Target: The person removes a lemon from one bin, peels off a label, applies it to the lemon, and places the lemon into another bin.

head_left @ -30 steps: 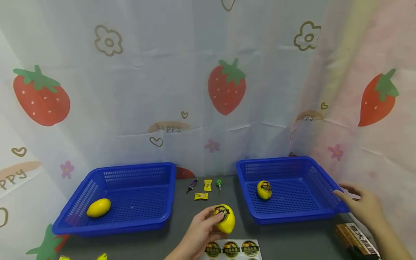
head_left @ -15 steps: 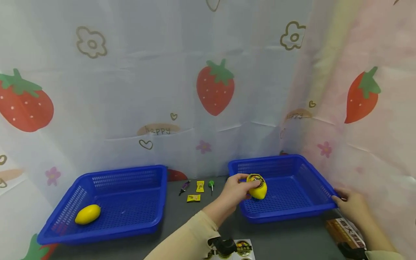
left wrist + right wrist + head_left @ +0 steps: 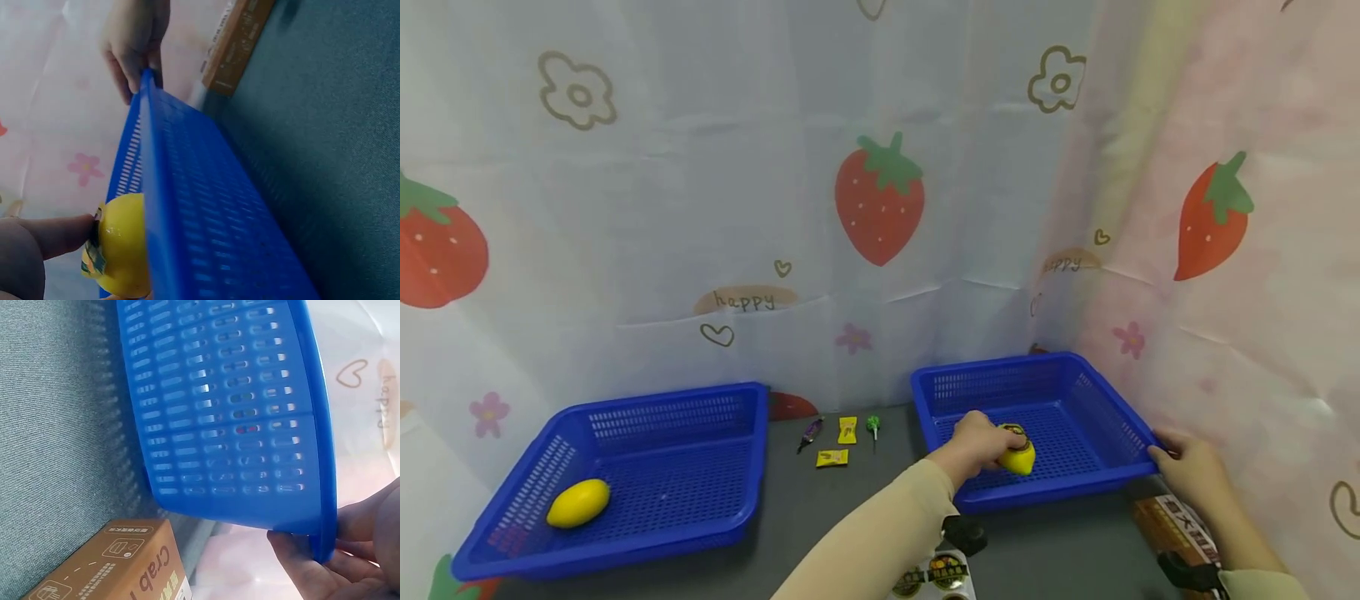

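Observation:
My left hand (image 3: 981, 446) pinches a yellow lemon (image 3: 1018, 458) with a round dark sticker, low inside the right blue basket (image 3: 955, 502). In the left wrist view the thumb (image 3: 65, 236) presses the sticker on this lemon (image 3: 125, 250), beside the basket's rim (image 3: 156, 181). My right hand (image 3: 1195, 475) grips the basket's right front corner. The right wrist view shows its thumb (image 3: 294, 559) under the rim (image 3: 325, 481), with the fingers on the other side. Another stickered lemon, seen earlier in this basket, is hidden behind the left hand.
A second blue basket (image 3: 625, 554) at left holds a plain lemon (image 3: 578, 503). Between the baskets lie a purple wrapped candy (image 3: 810, 433), two yellow ones (image 3: 832, 458) and a green lollipop (image 3: 873, 424). A sticker sheet (image 3: 951, 575) lies in front; a brown box (image 3: 1165, 521) stands at right.
My left hand has carried the stickered lemon from above the sticker sheet rightward and down into the right basket. My right hand stays at the basket's corner. The head view has turned right.

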Motion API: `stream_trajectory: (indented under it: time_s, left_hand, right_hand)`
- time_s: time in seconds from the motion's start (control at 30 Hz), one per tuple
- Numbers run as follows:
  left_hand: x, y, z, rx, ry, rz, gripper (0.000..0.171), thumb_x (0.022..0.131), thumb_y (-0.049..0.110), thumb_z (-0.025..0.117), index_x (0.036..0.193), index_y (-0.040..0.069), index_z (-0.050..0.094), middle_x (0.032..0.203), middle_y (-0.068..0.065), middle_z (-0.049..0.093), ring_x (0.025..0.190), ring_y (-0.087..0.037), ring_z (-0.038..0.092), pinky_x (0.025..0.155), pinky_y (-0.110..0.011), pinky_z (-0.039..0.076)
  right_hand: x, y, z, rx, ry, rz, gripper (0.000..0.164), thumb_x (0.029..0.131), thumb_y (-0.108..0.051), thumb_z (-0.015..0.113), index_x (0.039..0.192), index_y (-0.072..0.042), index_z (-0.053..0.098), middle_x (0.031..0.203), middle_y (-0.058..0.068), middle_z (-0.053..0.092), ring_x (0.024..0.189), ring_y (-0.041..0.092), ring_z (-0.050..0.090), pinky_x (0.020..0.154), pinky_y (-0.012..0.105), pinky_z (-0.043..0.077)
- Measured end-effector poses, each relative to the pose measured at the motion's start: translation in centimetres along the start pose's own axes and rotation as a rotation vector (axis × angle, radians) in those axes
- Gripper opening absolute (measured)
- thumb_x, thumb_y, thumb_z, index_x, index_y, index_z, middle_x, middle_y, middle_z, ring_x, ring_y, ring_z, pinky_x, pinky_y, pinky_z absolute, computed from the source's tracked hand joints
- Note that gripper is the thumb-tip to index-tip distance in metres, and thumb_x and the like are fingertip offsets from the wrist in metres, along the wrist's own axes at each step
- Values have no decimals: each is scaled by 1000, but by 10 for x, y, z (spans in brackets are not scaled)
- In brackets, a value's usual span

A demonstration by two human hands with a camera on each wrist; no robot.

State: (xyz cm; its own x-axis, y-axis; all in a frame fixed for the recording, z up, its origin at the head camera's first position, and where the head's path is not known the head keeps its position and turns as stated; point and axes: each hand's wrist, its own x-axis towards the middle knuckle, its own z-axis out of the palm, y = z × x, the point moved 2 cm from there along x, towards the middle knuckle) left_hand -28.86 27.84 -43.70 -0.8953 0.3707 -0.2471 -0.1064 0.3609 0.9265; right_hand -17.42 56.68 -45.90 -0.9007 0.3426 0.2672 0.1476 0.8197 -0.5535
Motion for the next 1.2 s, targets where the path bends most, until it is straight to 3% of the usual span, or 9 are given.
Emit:
stream_trajectory:
  time_s: [0.2,0.5,0.87,0.93,1.1,1.2]
  left_hand:
    - [1,-8,5,34,-4,-51,46,83,13,84,118,-5,59,99,-15,62,80,-24,67,74,-41,62]
    - [9,-22,8,109,-55,-94,45,83,13,84,116,-3,58,97,-14,60,84,-27,67,76,-41,61]
    - [15,-20,8,313,-72,-97,25,87,5,74,107,0,59,89,-11,56,79,-27,63,70,-40,58]
    - [14,-18,6,352,-69,-94,17,89,7,73,100,1,61,82,-9,55,68,-24,58,58,-36,52]
    - [6,-10,-3,395,-62,-21,19,87,10,74,82,5,57,71,-5,46,55,-17,41,49,-30,35]
    - [-5,-2,-14,374,-63,61,18,86,12,76,95,0,66,87,-5,62,68,-15,49,56,-29,41]
  right_hand:
    - [-1,3,1,8,4,7,42,100,-10,58,132,18,54,119,41,61,104,55,62,83,64,52]
    - [-3,3,0,25,-15,23,44,101,-12,56,135,17,53,121,41,61,103,52,64,81,60,55]
    - [0,-3,0,51,-30,33,46,103,-13,55,137,17,50,126,42,58,108,54,62,85,62,54]
    - [0,-3,0,52,-33,31,46,103,-13,55,138,17,49,126,42,57,109,55,61,87,63,53]
    - [-3,-2,-1,46,-41,27,46,103,-13,54,138,17,49,128,42,56,112,57,59,89,66,50]
    - [-5,1,-3,45,-51,32,47,104,-14,53,140,15,48,130,42,54,113,57,57,88,66,50]
